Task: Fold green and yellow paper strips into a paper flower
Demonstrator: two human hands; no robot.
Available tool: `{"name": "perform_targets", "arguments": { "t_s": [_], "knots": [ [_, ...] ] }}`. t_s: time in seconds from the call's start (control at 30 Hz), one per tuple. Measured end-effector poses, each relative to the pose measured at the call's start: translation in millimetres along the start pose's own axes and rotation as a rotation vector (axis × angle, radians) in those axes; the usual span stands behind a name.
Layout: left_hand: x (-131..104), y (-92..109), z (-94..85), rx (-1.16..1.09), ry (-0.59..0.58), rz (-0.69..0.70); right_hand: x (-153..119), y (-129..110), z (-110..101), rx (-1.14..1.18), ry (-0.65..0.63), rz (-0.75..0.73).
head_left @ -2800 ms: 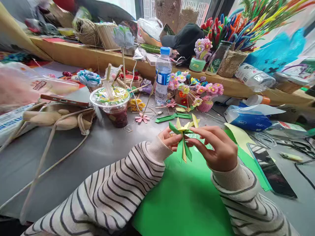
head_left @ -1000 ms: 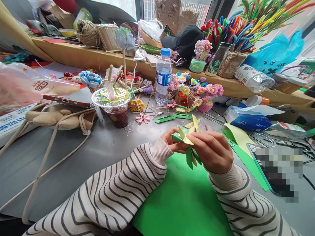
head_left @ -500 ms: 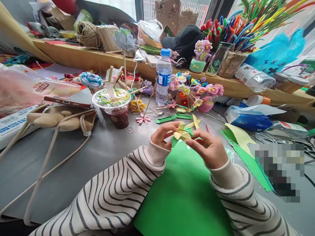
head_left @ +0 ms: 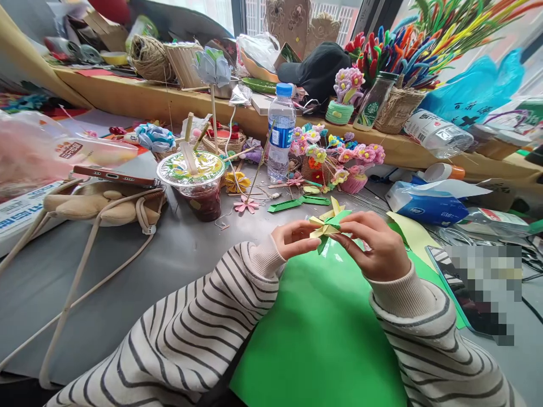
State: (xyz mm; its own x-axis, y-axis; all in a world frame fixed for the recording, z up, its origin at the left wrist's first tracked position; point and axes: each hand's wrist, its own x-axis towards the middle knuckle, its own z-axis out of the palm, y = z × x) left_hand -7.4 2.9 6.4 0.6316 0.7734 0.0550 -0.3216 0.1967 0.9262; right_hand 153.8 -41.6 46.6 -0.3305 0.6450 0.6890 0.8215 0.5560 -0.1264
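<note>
Folded piece (head_left: 326,229): creased paper, matt. Green sheet (head_left: 322,328): smooth, faint sheen. Worktop (head_left: 178,243): smooth, satin. Bottle (head_left: 280,133): clear plastic, glossy. Cup (head_left: 203,202): clear plastic, shiny. Twine (head_left: 148,58): rough, fibrous. Sleeve (head_left: 190,322): soft matt cloth; cuff (head_left: 267,255) ribbed. Cap (head_left: 320,65): dull cloth. Blue bag (head_left: 479,90): thin crinkled plastic, glossy.

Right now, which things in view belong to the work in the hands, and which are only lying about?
Belonging:
- folded green-and-yellow paper, held by left hand and right hand
- green strips, probably: similar colour
- green sheet beneath, perhaps

Seemingly only lying about:
- water bottle
- lidded cup
- dark cap
- blue pack
</note>
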Motion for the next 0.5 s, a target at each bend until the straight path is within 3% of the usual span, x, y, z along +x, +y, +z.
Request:
{"name": "perform_targets", "arguments": {
  "t_s": [0.1,0.2,0.33,0.5],
  "knots": [
    [2,-1,0.1,-0.034,0.105,-0.049,-1,-5,2,-0.115,0.013,-0.072],
    [4,-5,-1.6,-0.066,0.122,-0.062,-2,-11,5,-0.174,0.07,-0.074],
    [4,-9,-0.8,-0.108,0.129,-0.038,-4,-14,8,-0.164,0.104,-0.061],
    [2,-9,5.3,-0.129,0.253,-0.015,-6,-16,12,-0.154,0.104,-0.033]
  ]
}}
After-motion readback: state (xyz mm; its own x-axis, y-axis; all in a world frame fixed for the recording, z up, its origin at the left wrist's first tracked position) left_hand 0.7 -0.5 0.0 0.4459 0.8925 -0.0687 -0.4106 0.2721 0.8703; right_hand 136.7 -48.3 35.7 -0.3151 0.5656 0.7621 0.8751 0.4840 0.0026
